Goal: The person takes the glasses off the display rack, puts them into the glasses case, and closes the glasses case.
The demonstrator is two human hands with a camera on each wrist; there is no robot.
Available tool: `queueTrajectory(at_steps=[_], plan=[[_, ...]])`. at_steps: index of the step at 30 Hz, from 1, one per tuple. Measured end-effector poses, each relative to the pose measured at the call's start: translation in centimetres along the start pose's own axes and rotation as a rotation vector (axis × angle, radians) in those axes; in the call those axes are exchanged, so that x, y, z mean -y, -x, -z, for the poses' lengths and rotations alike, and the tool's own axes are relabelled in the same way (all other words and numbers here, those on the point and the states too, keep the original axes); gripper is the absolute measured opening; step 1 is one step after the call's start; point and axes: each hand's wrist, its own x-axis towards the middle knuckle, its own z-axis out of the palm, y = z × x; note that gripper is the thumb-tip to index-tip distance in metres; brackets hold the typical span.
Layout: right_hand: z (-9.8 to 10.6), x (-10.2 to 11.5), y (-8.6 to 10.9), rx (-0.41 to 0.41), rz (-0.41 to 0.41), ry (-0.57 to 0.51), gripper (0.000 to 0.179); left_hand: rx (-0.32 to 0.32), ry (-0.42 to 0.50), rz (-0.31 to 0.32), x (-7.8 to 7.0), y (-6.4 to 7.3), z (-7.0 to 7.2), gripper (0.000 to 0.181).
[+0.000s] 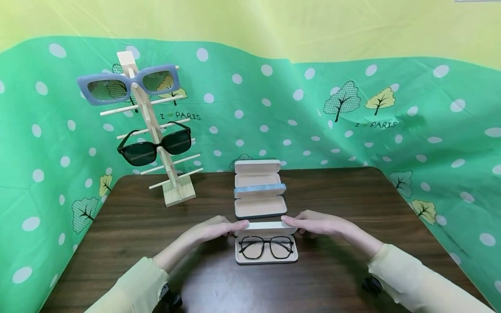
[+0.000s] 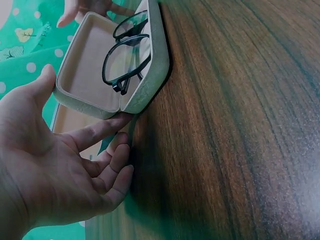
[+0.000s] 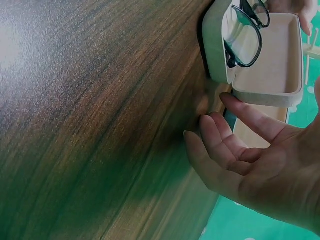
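Observation:
An eyeglass case [image 1: 267, 261] with a pale lining lies on the table with its lid raised. In its base rest black-framed eyeglasses [image 1: 267, 241], lenses up and temples folded. My left hand [image 1: 213, 228] holds the lid's left end, thumb at the upper edge and index finger down by the hinge; its other fingers curl loosely in the left wrist view. At the opposite end my right hand [image 1: 322, 223] grips the lid likewise, thumb on the top corner. The right thumb's tip is out of the right wrist view, where the index finger [image 3: 250, 117] touches near the hinge.
Behind stand two more raised-lid cases, one with a blue lid edge [image 1: 260, 190] and a white-lidded one [image 1: 257, 167]. At the left, a wooden display rack [image 1: 146, 115] carries blue-framed sunglasses [image 1: 105, 89] and black sunglasses [image 1: 140, 154]. A polka-dot cloth [image 1: 250, 100] hangs behind the brown table [image 1: 332, 191].

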Motion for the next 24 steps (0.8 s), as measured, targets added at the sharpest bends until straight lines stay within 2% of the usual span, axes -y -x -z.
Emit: queueTrajectory(at_steps=[4, 8, 12, 19, 24], plan=[[-0.11, 0.12, -0.29, 0.018, 0.017, 0.021, 0.061, -0.017, 0.003, -0.007, 0.05, -0.18, 0.06, 0.065], [-0.19, 0.08, -0.45, 0.027, 0.041, 0.028, 0.061, -0.002, 0.002, -0.009, 0.09, -0.33, 0.16, 0.061], [-0.26, -0.05, -0.52, 0.02, 0.05, 0.017, 0.062, 0.003, 0.013, -0.001, 0.17, -0.39, 0.24, 0.057], [-0.43, -0.16, -0.84, 0.005, 0.066, 0.008, 0.063, -0.025, 0.052, 0.029, 0.56, -0.22, 0.24, 0.056], [-0.47, -0.18, -0.84, -0.004, 0.068, -0.011, 0.062, -0.025, 0.057, 0.023, 0.77, -0.29, 0.22, 0.057]])
